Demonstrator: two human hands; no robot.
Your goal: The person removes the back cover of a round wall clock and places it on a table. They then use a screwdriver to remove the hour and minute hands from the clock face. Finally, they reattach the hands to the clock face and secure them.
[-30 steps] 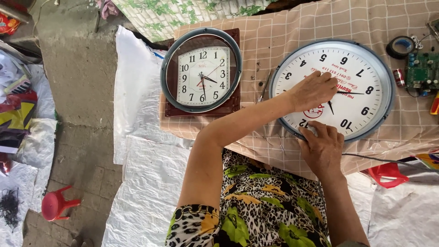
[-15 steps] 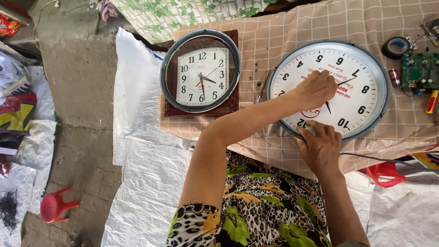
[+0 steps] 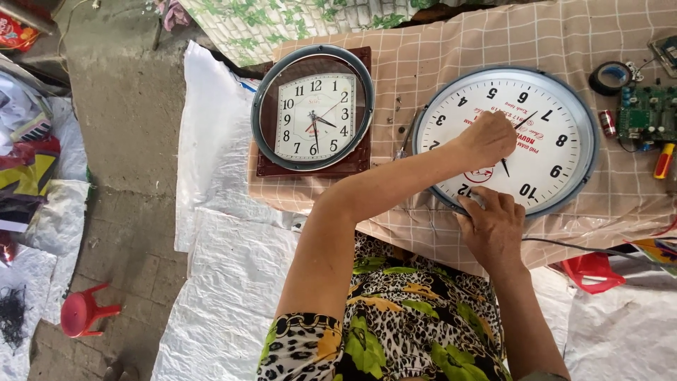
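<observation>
A large round white clock (image 3: 557, 141) with a silver-blue rim lies face up on a checked beige cloth (image 3: 451, 42). My left hand (image 3: 486, 137) reaches across its face, fingers closed at the centre where the thin black hands meet. My right hand (image 3: 493, 226) grips the clock's near rim, by the numeral twelve. To the left, a smaller clock (image 3: 314, 113) with a grey ring on a dark red square frame lies flat, untouched.
A green circuit board (image 3: 645, 116), a black tape roll (image 3: 610, 76) and a red-and-yellow screwdriver (image 3: 661, 161) lie at the cloth's right edge. White woven sacks (image 3: 211, 296) cover the ground. A small red stool (image 3: 81, 310) stands at lower left.
The long thin hand beside my left hand has swung from pointing sideways to pointing up and to the right. Both hands stay in place on the large clock.
</observation>
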